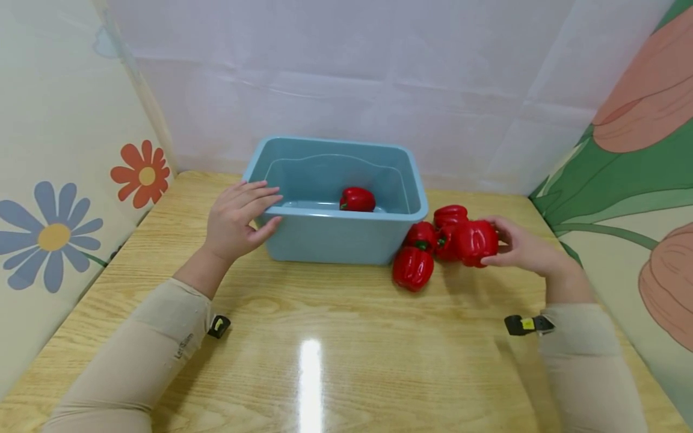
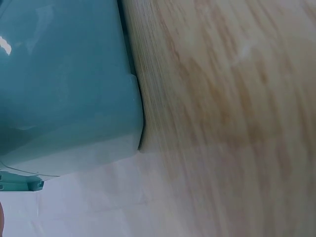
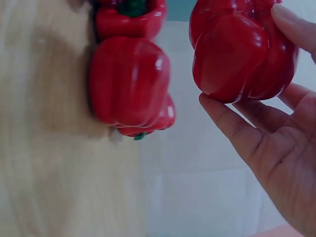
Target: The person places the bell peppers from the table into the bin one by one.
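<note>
My right hand (image 1: 522,245) grips a shiny red bell pepper (image 1: 476,243) between thumb and fingers. In the right wrist view this bell pepper (image 3: 237,54) is held up off the table, its lobed end showing. Several other red bell peppers (image 1: 413,269) lie close together against the right end of a light blue plastic bin (image 1: 335,237). One more red bell pepper (image 1: 358,199) lies on the bin's floor. My left hand (image 1: 238,216) rests on the bin's front left corner, its fingers extended over the rim and its thumb along the outer front.
The bin stands on a wood-grain table (image 1: 346,337), near a white sheet (image 1: 368,78) at the back. A flower-printed panel (image 1: 59,144) borders the left side and another printed panel (image 1: 639,198) the right. In the left wrist view, the bin's wall (image 2: 64,84) fills the upper left.
</note>
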`<state>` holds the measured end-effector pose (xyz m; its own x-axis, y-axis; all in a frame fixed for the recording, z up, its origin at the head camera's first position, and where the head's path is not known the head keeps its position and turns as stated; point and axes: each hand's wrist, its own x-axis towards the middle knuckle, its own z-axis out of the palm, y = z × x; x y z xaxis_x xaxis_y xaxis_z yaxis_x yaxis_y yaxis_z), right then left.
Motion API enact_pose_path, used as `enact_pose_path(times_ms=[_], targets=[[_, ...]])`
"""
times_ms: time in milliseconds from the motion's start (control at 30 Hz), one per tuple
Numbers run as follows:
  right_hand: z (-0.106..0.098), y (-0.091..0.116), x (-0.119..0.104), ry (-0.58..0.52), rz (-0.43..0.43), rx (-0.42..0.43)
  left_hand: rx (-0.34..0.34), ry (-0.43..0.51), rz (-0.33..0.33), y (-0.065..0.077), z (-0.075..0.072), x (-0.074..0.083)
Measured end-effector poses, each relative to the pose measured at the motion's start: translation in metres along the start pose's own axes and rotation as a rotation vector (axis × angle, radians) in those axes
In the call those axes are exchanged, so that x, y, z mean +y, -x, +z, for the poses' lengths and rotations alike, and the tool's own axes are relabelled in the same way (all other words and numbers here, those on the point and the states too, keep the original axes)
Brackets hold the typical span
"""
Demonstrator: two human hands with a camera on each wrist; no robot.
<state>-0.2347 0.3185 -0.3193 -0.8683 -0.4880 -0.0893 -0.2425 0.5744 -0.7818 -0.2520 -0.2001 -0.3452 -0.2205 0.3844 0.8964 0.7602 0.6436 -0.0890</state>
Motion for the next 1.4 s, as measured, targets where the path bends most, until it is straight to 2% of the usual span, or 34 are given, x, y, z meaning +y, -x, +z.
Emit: enact_pose_path(times_ms=[167, 500, 700, 1400], targets=[[-0.008, -0.002, -0.013, 0.007, -0.024, 0.021, 0.01, 0.01, -0.006, -0.001, 0.0, 0.001], [-0.023, -0.004, -0.036, 0.093, -0.039, 0.077, 0.0, 0.0, -0.001, 0.0, 0.0, 0.0], [-0.028, -0.005, -0.047, 0.12, -0.019, 0.096, -0.005, 0.003, 0.001, 0.0, 0.0, -0.001], [-0.031, -0.019, -0.08, 0.109, -0.128, 0.081, 0.017, 0.005, -0.012, 0.0, 0.001, 0.002]])
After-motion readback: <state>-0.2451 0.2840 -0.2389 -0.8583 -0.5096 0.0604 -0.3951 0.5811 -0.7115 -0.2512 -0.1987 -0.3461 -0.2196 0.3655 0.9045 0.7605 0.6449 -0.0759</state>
